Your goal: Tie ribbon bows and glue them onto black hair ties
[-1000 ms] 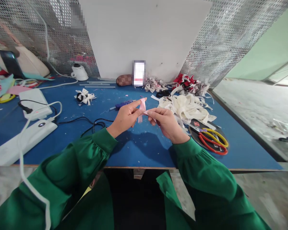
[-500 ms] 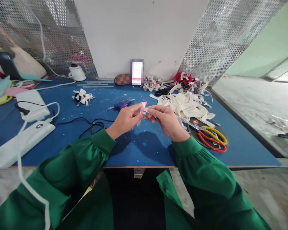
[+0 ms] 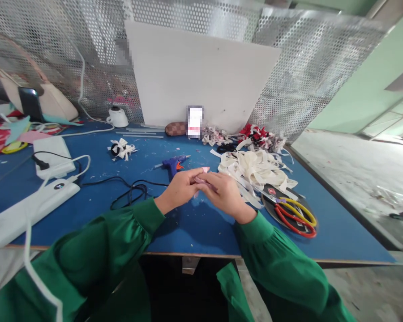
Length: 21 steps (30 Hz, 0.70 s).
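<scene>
Pink ribbon, partly hidden, held by left hand, right hand.

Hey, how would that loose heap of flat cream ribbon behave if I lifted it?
The heap of flat cream ribbon would probably sag, since its loops lie slack. It may come up tangled, as strands cross one another. It is likely light for its bulk, being thin strips.

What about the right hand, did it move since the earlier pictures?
Yes, a little to the left: judged against the upright phone, the right hand has moved toward the left hand.
</scene>
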Available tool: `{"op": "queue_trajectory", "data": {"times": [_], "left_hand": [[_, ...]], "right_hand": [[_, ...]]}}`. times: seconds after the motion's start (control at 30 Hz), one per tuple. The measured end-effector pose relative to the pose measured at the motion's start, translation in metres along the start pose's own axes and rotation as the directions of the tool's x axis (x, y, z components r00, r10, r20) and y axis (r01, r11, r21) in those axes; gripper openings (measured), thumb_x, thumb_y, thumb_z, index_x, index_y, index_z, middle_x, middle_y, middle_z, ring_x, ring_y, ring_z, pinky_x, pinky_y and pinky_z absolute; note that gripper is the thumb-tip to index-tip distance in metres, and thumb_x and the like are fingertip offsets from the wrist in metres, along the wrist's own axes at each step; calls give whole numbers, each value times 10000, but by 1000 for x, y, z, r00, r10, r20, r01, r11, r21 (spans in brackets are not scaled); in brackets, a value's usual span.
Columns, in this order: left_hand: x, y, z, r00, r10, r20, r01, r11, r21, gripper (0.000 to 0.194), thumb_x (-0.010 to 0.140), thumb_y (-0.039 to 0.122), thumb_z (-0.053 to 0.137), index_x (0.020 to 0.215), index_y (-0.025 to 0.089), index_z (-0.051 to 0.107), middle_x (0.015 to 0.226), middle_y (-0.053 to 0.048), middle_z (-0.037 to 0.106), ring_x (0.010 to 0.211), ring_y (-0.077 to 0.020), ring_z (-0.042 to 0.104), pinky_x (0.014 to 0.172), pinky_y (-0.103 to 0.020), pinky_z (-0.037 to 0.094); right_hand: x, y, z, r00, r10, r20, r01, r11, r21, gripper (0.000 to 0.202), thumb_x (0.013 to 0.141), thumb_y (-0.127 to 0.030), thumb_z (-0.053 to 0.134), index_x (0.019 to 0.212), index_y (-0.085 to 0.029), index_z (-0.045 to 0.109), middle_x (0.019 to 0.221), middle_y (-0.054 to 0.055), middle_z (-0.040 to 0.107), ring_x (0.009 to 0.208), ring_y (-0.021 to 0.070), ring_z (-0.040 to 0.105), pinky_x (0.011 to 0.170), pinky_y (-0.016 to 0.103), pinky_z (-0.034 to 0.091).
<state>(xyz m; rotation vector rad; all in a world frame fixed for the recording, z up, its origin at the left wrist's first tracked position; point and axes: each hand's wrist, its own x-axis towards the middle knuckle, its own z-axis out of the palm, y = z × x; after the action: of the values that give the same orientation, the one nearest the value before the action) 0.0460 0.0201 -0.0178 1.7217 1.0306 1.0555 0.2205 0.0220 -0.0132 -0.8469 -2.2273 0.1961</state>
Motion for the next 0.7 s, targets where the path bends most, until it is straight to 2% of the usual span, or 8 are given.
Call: {"op": "queue_trajectory", "data": {"times": [0.07, 0.17, 0.3, 0.43, 0.5, 0.6, 0.7], "left_hand": [[-1, 1, 0, 1000, -23, 4, 23, 1000, -17, 546, 806, 252, 660, 1325, 83, 639, 1011, -89, 755, 818, -192, 670, 689, -268, 530], [-2, 4, -2, 1000, 4, -14, -4, 1000, -5, 505, 840, 281, 628, 1305, 84, 649, 1046, -91, 751, 914, -215, 679, 757, -280, 536], [-4, -1, -3, 993, 121, 8, -121, 984, 129, 457, 858, 317, 636, 1253, 91, 667, 1060, -101, 745, 968, -242, 675, 878, -318, 509], [-3, -12, -2, 969, 233, 76, -244, 947, 207, 422, 834, 457, 686, 1052, 96, 709, 947, -104, 743, 886, -263, 677, 836, -327, 509], [-1, -17, -1, 966, 254, 48, -258, 950, 177, 394, 881, 455, 629, 1031, 100, 712, 997, -116, 745, 930, -264, 680, 850, -326, 514], [3, -17, 0, 972, 232, -27, -227, 966, 125, 381, 935, 387, 544, 1097, 87, 715, 1081, -143, 744, 991, -261, 685, 863, -330, 522], [2, -11, 1, 987, 150, -57, -149, 989, 19, 431, 901, 376, 604, 1191, 71, 697, 996, -137, 759, 828, -218, 701, 722, -289, 534]], "right_hand": [[-1, -1, -2, 997, -48, 59, 52, 996, -71, 349, 1012, -479, 444, 998, -211, 668, 781, 49, 701, 665, 183, 591, 652, 327, 356], [-3, -4, -4, 989, -52, 141, 69, 991, -117, 496, 1024, -581, 312, 1051, -196, 624, 765, 45, 693, 623, 182, 581, 635, 324, 322], [-6, -4, 1, 981, -2, 193, 55, 960, -273, 598, 996, -660, 279, 1068, -164, 606, 710, 50, 684, 565, 183, 564, 587, 327, 258], [-7, -1, 5, 981, -31, 193, 109, 905, -411, 668, 1004, -657, 234, 1035, -126, 639, 665, 59, 683, 543, 182, 563, 577, 336, 242], [-7, 0, 3, 981, -81, 174, 150, 889, -433, 638, 1024, -613, 257, 1055, -118, 658, 688, 57, 696, 570, 179, 582, 588, 338, 266], [-7, -1, -3, 982, -171, 80, 189, 890, -414, 505, 1042, -510, 360, 1077, -129, 688, 700, 47, 704, 593, 166, 596, 603, 333, 310], [-9, -3, -6, 979, -189, -70, 159, 938, -307, 354, 1028, -411, 463, 1022, -158, 710, 734, 50, 723, 627, 158, 614, 626, 316, 370]]}}
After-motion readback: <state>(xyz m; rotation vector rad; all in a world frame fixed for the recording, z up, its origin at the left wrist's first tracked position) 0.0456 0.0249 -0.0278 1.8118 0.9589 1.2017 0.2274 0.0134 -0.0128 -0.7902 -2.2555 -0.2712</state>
